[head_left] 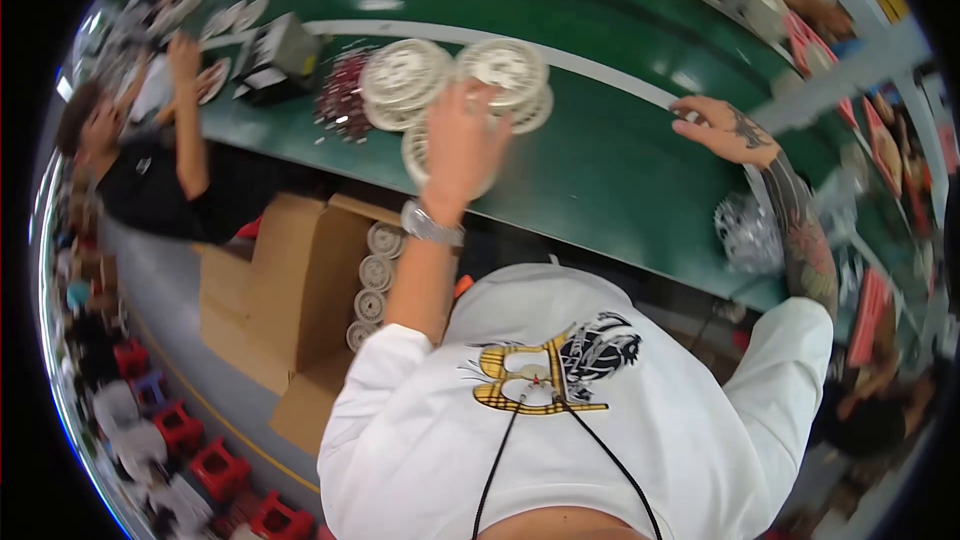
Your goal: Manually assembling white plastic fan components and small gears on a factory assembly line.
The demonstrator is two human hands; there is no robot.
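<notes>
My left hand [465, 145], slightly smeared by motion, reaches over several white round slotted plastic discs on the green table [620, 190]. Its fingers look stretched out and apart, close to a stack of discs [503, 65]; whether they touch it is hard to tell. Another disc [415, 155] lies partly hidden beneath this hand. A second disc stack [403, 72] stands just left of the fingers. Off to the right, my right hand [730, 130] hovers over the table with curled fingers. Something small and pale shows between its thumb and fingers, too small to name.
Small dark-red and silver pieces [345, 100] are heaped left of the discs, beside a dark-and-white box [278, 58]. An open cardboard box [290, 290] with white discs stands below the table edge. Clear plastic bags [748, 235] lie at right. A co-worker [150, 175] sits at left.
</notes>
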